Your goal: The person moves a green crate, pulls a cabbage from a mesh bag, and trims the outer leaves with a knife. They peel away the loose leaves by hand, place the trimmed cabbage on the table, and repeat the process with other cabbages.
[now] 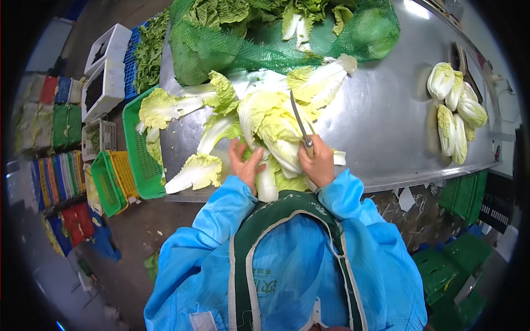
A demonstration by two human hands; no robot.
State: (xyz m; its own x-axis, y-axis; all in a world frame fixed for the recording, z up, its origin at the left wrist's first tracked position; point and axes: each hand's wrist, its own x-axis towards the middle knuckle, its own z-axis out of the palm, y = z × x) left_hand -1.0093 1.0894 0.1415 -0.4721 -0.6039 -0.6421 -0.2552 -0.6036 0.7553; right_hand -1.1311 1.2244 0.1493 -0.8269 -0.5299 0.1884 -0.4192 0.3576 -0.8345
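Observation:
My right hand (pixel 318 161) is wrapped around the handle of a knife (pixel 300 118), whose long, narrow, slightly curved blade points away from me over a pale yellow napa cabbage (pixel 273 124). The cabbage lies on the metal table right in front of me. At its left side is my left hand (pixel 245 163), fingers spread and nothing gripped, close to a white leaf stem (pixel 267 181) at the table's front edge. Loose cabbage leaves (pixel 196 172) are scattered to the left, and a bigger leafy piece (pixel 326 83) rests beyond the blade.
A green mesh bag (pixel 221 55) with more cabbage spans the table's far side. Several trimmed cabbages (pixel 455 105) sit on the right of the metal table (pixel 386 132). A green crate (pixel 144 165) with leaves stands at the left edge, near white foam boxes (pixel 105 88).

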